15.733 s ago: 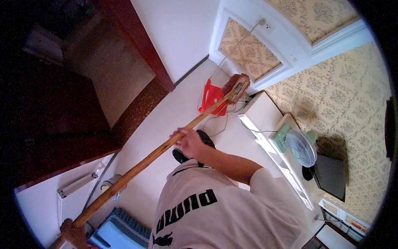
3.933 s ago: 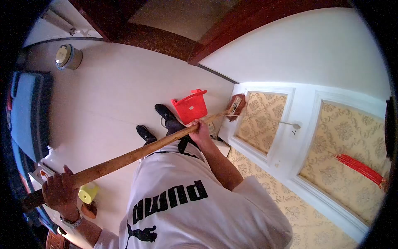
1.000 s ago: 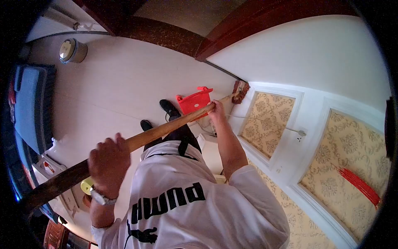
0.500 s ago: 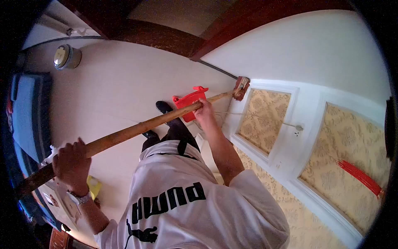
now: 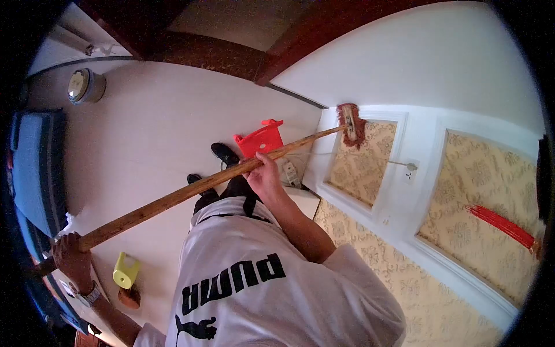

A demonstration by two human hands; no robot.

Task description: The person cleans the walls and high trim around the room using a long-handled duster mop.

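Observation:
A mop with a long wooden handle slants across the view from lower left to upper right. Near its butt end, my left hand, wearing a watch, is wrapped round the handle. My right hand grips it farther along, towards the head. The mop's reddish-brown fringed head is against the lower wall, over the corner of a patterned panel. Past my right hand, a red plastic stool stands by my shoes, partly behind the handle.
A yellow stool stands near my left arm. At left are a blue sofa and a round bin. A cord runs from a wall socket towards a power strip. Red bristles show at right.
The mop head has shifted right and spread out over the panel corner. Both hands have moved left, my left hand also down, and more of the yellow stool shows.

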